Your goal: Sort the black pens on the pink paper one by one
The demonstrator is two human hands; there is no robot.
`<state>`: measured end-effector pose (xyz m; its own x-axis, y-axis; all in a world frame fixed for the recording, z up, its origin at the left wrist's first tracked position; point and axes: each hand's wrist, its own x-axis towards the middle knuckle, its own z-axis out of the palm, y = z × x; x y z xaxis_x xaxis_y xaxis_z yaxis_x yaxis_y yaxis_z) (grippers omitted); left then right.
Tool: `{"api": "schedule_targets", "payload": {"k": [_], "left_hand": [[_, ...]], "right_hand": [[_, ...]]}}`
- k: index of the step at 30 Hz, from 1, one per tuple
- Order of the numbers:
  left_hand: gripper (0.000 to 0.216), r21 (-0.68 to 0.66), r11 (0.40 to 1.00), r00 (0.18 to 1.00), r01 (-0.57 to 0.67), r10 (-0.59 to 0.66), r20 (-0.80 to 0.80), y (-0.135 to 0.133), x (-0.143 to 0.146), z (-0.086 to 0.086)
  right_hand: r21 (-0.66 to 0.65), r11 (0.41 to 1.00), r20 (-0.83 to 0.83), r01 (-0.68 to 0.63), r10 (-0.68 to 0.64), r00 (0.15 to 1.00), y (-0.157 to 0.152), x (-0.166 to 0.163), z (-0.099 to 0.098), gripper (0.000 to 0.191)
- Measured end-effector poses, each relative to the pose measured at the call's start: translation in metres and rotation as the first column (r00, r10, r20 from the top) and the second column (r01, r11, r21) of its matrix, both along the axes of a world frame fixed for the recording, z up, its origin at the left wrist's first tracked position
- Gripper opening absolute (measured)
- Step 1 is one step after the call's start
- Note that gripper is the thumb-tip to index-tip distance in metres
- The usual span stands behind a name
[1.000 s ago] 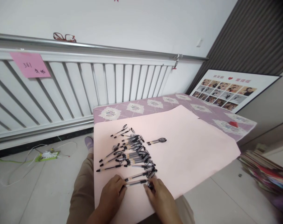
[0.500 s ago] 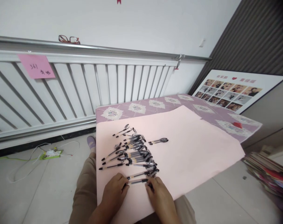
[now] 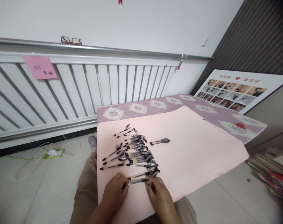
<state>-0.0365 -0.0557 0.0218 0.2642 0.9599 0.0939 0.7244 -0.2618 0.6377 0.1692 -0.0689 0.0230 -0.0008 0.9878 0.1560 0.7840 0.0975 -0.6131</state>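
Several black-and-clear pens [image 3: 134, 152] lie in a loose pile on a pink paper sheet [image 3: 190, 152] spread over a small table. Two more pens [image 3: 159, 142] lie apart to the right of the pile. My left hand [image 3: 114, 191] pinches the left end of one pen [image 3: 137, 182] at the near edge of the pile. My right hand [image 3: 159, 194] pinches the same pen's right, capped end. Both hands rest low on the pink sheet, fingers closed on the pen.
A purple patterned tablecloth [image 3: 155, 104] shows beyond the sheet. A white radiator [image 3: 85, 84] with a pink note [image 3: 40, 67] and red glasses [image 3: 71, 40] on its top lines the wall. A photo board [image 3: 237, 90] leans at right; stacked books [image 3: 269, 174] and a power strip [image 3: 53, 153] lie on the floor.
The view has drifted slightly right and down. Both hands stay on the same pen at the pile's near edge, barely shifted.
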Motion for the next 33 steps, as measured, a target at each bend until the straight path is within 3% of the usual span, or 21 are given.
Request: {"api": "schedule_targets", "payload": {"k": [6,14,22,28,33], "left_hand": [[0.011,-0.024,1.000,0.997,0.004,-0.002,0.073,0.002,-0.002,0.004],[0.011,-0.032,0.999,0.988,0.007,-0.002,0.154,0.004,-0.005,0.003],[0.011,-0.054,0.998,0.978,0.016,-0.004,0.210,0.004,-0.006,0.005],[0.011,-0.068,0.998,0.976,0.014,0.001,0.218,0.004,-0.007,0.004],[0.011,-0.066,0.998,0.976,0.023,-0.008,0.217,0.003,-0.006,0.006]], "right_hand": [[-0.027,0.998,-0.165,0.064,-0.068,0.984,0.001,0.005,-0.001,0.008],[-0.114,0.987,-0.411,0.112,-0.150,0.899,0.001,0.009,-0.006,0.017],[-0.173,0.980,-0.597,0.100,-0.185,0.781,0.001,0.014,0.009,0.024],[-0.272,0.959,-0.648,0.083,-0.247,0.720,-0.001,0.016,0.019,0.028],[-0.285,0.958,-0.630,0.030,-0.211,0.748,-0.001,0.014,0.026,0.024]]}}
